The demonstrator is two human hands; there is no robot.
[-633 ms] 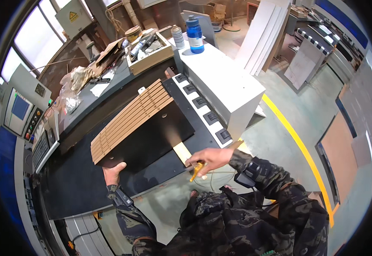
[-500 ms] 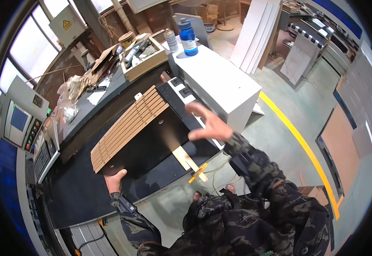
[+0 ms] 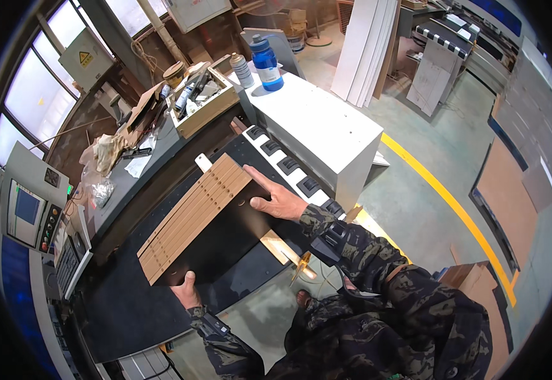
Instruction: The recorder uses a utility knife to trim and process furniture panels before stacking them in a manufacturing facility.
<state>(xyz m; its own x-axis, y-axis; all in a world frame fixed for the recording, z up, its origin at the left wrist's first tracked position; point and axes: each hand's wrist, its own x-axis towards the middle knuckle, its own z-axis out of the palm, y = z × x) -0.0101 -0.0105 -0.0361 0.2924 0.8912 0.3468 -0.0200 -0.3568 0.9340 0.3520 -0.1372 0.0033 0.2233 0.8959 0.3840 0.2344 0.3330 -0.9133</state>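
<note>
A stack of several boards (image 3: 193, 218), with brown drilled edges and a dark broad face, stands tilted on the black machine table (image 3: 124, 323). My left hand (image 3: 187, 292) grips its lower left corner, the thumb on the dark face and the fingers hidden beneath. At the opposite end, my right hand (image 3: 280, 201) presses on the stack's end, with its thumb on the dark face. Below my right hand, a pale wooden strip (image 3: 275, 246) juts over the table's front edge. A yellow clamp-like piece (image 3: 302, 267) sits on that strip.
Beyond the stack, a grey bench (image 3: 140, 168) carries a wooden tray (image 3: 209, 104) of tools. A white cabinet (image 3: 327, 120) at the right bears a blue bottle (image 3: 265, 63) and a spray can (image 3: 242, 69). A control panel with a screen (image 3: 25, 212) stands at left.
My right hand has come down from the air onto the stack's right end. The boards' brown edges now lie closer together. My left hand stays at its corner.
</note>
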